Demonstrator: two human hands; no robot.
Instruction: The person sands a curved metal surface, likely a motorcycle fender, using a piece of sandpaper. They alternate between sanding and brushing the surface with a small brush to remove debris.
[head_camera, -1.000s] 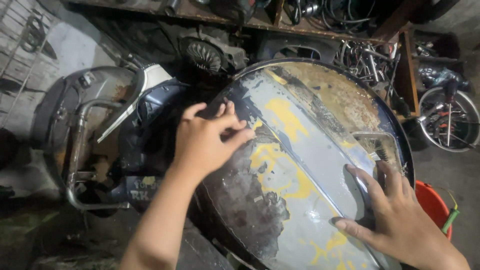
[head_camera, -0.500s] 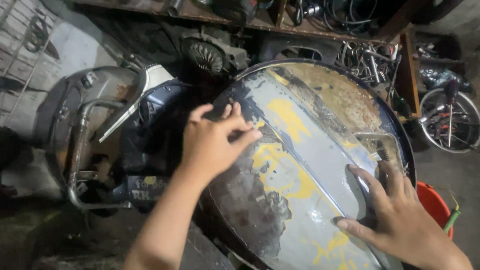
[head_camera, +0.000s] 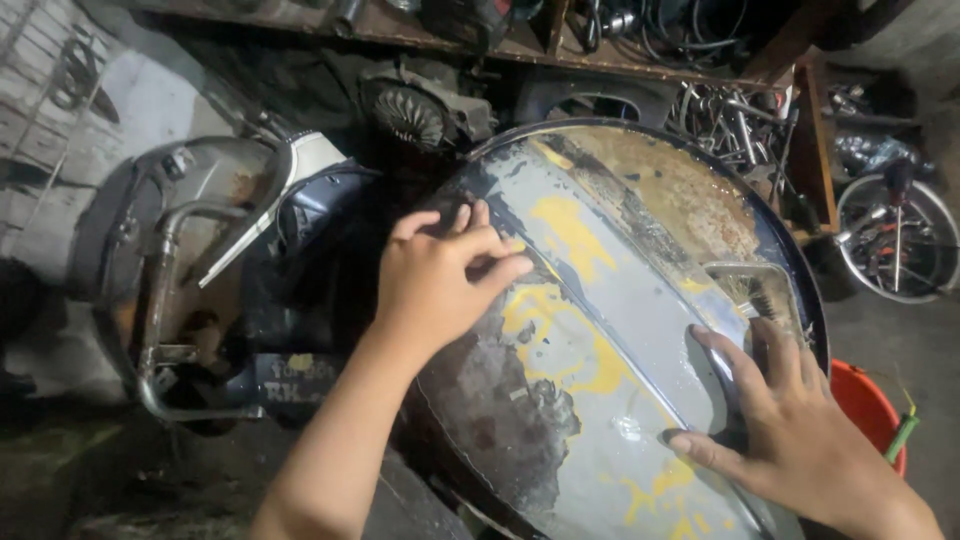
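At far left, a stripped scooter body (head_camera: 200, 290) lies on the dirty floor, its bent chrome tube (head_camera: 160, 300) dull with rust and a white trim piece (head_camera: 290, 175) angled across dark blue plastic. Just right of it, the person's left hand (head_camera: 440, 280) rests on the upper left edge of a large rounded metal panel (head_camera: 610, 330), fingers (head_camera: 480, 240) bunched close together and curled against the surface, holding nothing. The panel fills the middle of the view: a domed, teardrop-like shell with a raised ridge down its length, grey primer showing through, yellow patches flaking, and black and brown rust across its upper and lower left parts. Behind it sit a finned round engine part (head_camera: 410, 115) and a wooden shelf (head_camera: 560, 40) crowded with cables. At lower right, the right hand (head_camera: 790, 430) lies flat on the panel with fingers spread wide, beside a recessed vent opening (head_camera: 755, 290). An orange bucket (head_camera: 865, 405) and a small bicycle wheel (head_camera: 895, 240) stand at far right.
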